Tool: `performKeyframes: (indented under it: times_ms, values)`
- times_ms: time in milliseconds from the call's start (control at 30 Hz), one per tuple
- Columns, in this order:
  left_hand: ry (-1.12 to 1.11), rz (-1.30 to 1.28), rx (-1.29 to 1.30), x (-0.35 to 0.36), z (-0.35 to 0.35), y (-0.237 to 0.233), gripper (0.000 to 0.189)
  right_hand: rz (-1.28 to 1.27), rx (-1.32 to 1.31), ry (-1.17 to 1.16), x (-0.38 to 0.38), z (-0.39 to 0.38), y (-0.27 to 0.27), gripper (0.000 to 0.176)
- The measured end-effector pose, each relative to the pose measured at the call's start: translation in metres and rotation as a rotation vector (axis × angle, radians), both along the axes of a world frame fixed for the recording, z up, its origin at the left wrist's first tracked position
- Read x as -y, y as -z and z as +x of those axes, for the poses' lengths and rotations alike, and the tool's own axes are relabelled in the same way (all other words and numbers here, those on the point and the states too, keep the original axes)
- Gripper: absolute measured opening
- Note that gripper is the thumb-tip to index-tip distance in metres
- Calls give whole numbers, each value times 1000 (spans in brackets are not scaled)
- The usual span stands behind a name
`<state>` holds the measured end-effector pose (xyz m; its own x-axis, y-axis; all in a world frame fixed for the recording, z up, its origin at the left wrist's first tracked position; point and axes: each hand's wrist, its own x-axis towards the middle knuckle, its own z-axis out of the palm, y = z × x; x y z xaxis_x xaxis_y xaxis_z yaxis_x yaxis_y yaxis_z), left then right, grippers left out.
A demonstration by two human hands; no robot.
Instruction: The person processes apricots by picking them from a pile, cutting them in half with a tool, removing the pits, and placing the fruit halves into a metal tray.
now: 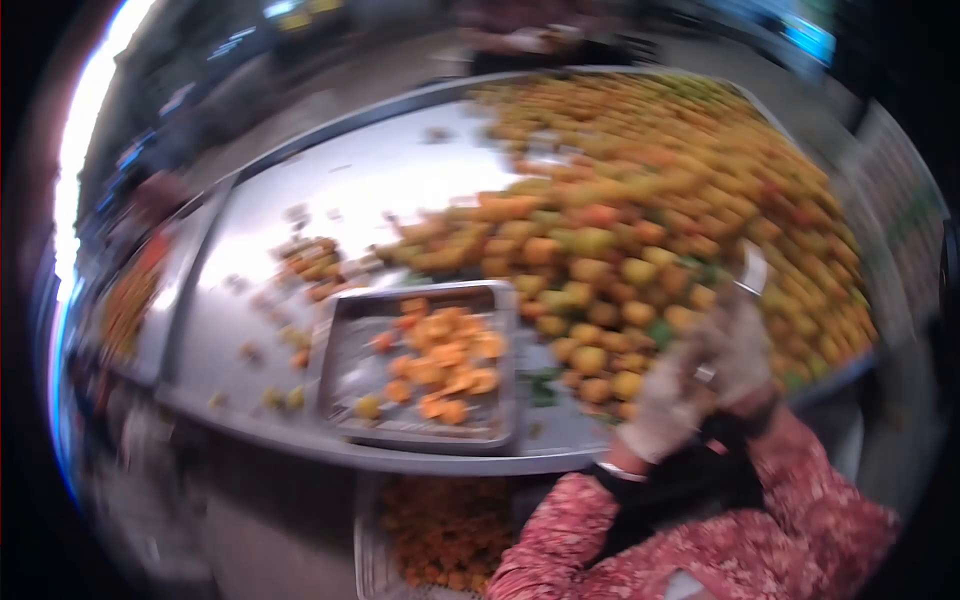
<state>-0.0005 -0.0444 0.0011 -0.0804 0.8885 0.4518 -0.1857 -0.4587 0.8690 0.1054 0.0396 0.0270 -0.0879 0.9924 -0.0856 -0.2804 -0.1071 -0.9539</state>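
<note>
Both of my hands wear pale, stained gloves and are close together over the near right edge of the fruit heap. My left hand (660,405) is closed, and what it holds is hidden by blur and the other hand. My right hand (737,350) is closed around a small metal-bladed tool (752,268), whose shiny end sticks up past the fingers. Just beyond them lies a large heap of orange-yellow apricots (640,270) with some green leaves. To the left, cut apricot pieces (445,355) lie in a shallow metal tray (508,330).
The steel table (230,330) has a raised rim, with scattered apricots (310,262) on its left part. Under the near edge, a crate (367,535) holds darker orange pieces. Another person (535,35) is at the far side. More fruit (135,295) lies far left.
</note>
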Motion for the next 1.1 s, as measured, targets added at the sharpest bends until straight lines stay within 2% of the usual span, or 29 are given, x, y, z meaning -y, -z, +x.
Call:
performKeyframes:
  times_ms: [33,67,100,133,200,267,333,400,467,533,600,667,700,733,767,800,833,867,933,967,1000,1067,1100]
  values:
    - [-77,-35,-79,1,3,10,40,-290,-753,-205,2,-4,-15,23]
    - [7,-126,-6,4,0,-9,41,-304,-796,-254,0,1,-3,28]
    - [1,-132,-80,5,-3,-7,40,-313,-807,-239,2,0,-10,29]
    - [-28,-127,-169,5,-3,-2,40,-360,-733,-172,6,-3,-16,28]
    - [-41,-186,-71,7,5,2,39,-381,-650,-22,11,-9,-29,31]
    - [-8,-183,-127,4,5,1,41,-427,-616,50,11,-10,-38,32]
    - [13,-308,103,5,8,-1,43,-420,-640,50,9,-9,-34,32]
    - [-10,-305,54,2,6,-3,43,-339,-703,-42,4,-6,-28,31]
    - [-76,-309,-30,1,5,-4,41,-370,-687,21,4,-6,-31,30]
    - [-116,-317,-51,1,5,-2,36,-207,-684,17,6,-1,-39,28]
    - [-13,-467,223,1,3,-5,30,-80,-492,-34,9,12,-42,24]
    - [-10,-487,264,0,0,6,30,-69,-207,-65,20,20,-50,19]
    - [9,-521,280,-1,2,8,30,-89,-21,-131,24,22,-51,13]
    - [31,-555,297,-1,2,8,31,-93,279,-234,28,26,-55,16]
    - [35,-676,229,0,0,5,30,61,361,-296,30,24,-44,19]
    - [29,-676,231,0,2,6,30,217,442,-353,32,22,-35,23]
    - [-17,-540,84,0,6,7,32,323,644,-423,35,28,-33,33]
    - [-61,-404,-62,0,9,7,35,323,645,-425,35,30,-37,33]
    - [-48,-436,-134,0,7,1,42,279,925,-526,33,32,-46,47]
    - [-90,-393,-226,-2,8,7,42,427,961,-492,32,35,-37,52]
    - [-132,-349,-318,-3,8,9,43,427,959,-495,35,33,-37,52]
    - [-175,-333,-313,-4,7,5,49,512,1055,-377,41,28,-39,42]
    - [-215,-315,-305,-3,7,2,54,590,1056,-303,41,26,-30,28]
